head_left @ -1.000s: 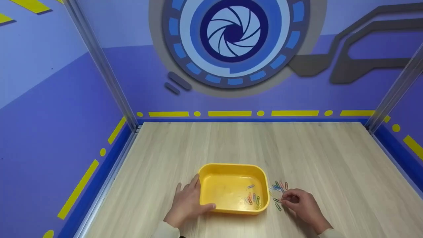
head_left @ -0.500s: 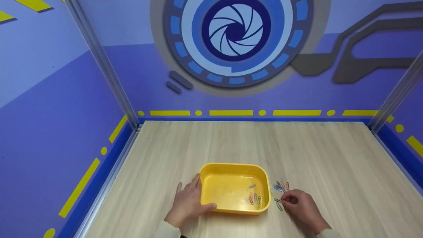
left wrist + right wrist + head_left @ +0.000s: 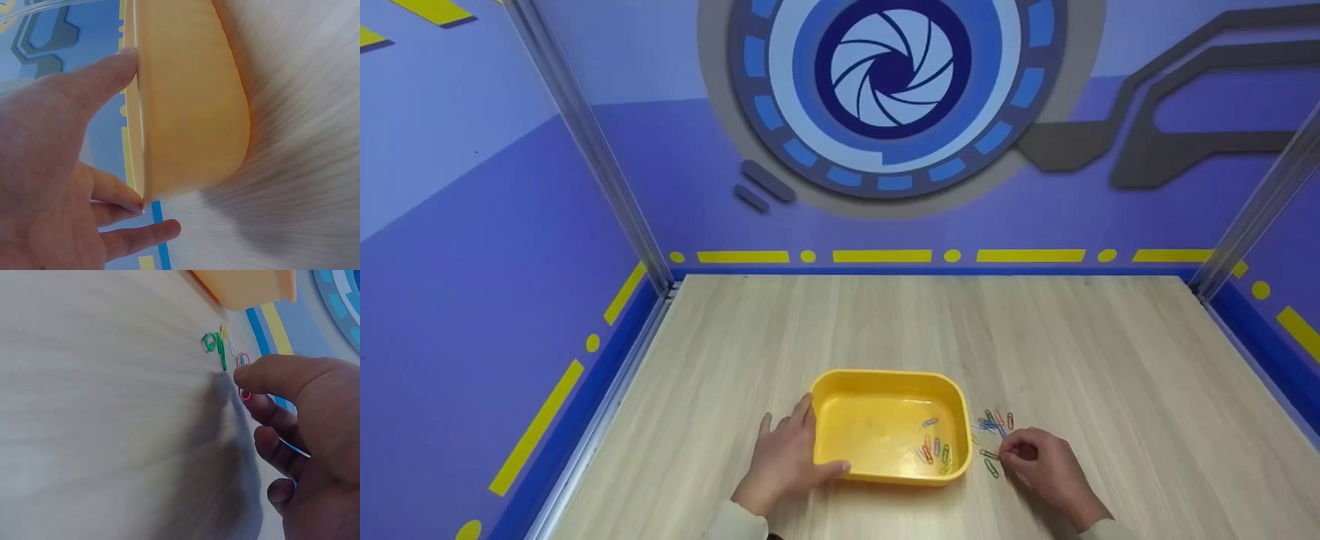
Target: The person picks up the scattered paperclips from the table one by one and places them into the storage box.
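Head view: A person leans in over a wood-grain tabletop (image 3: 735,352), left hand (image 3: 780,456) spread at the near left corner of a yellow plastic tub (image 3: 859,431), right hand (image 3: 1046,466) low over the table just outside its right wall. Almost nothing has changed in the last half second: both hands keep their places, and only the camera's aim has slipped slightly sideways. The cluster of colored paper clips (image 3: 928,453) inside, toward the tub's right end, looks the same, as do the loose paper clips (image 3: 991,469) outside. That suggests the handling has paused on a single clip, with none added to the tub.

Left wrist view: The thumb rests on the rim while fingertips meet it farther along; another finger extends straight past the tub. The touch appears steadying, nothing clenched.

Right wrist view: Thumb and forefinger pinch a pink paper clip (image 3: 245,397), its loops showing above and below the thumb tip, apart from the tub. Two green paper clips (image 3: 221,352) lie beyond, on the table.
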Action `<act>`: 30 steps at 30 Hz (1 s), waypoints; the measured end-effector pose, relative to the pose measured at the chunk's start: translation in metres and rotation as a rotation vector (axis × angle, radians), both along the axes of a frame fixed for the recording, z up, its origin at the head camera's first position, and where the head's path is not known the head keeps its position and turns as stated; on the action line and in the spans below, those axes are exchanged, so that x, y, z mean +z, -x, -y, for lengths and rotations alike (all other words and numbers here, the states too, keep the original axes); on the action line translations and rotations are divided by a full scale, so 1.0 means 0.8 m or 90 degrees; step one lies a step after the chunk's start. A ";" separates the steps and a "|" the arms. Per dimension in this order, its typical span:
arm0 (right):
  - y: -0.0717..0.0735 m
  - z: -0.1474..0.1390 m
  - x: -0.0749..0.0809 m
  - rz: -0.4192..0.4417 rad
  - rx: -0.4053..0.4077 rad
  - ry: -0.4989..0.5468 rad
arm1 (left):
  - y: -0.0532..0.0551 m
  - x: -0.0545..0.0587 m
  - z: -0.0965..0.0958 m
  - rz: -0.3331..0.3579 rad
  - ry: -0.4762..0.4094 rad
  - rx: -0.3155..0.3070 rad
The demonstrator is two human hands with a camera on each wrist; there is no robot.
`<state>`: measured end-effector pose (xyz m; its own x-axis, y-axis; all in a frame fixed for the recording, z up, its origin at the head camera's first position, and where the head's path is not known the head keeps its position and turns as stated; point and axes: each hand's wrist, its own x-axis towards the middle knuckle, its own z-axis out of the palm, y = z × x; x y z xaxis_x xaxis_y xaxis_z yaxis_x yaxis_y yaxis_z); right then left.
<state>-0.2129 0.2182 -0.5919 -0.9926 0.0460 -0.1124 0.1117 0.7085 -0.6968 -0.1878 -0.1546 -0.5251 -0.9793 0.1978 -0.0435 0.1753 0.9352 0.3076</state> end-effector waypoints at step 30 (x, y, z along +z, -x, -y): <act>0.007 0.019 0.050 -0.115 0.056 0.048 | 0.001 0.001 -0.001 0.013 0.011 -0.001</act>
<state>-0.2183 0.2033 -0.5522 -0.9968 -0.0434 0.0677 -0.0796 0.6548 -0.7516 -0.1884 -0.1539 -0.5241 -0.9777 0.1991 -0.0664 0.1714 0.9401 0.2947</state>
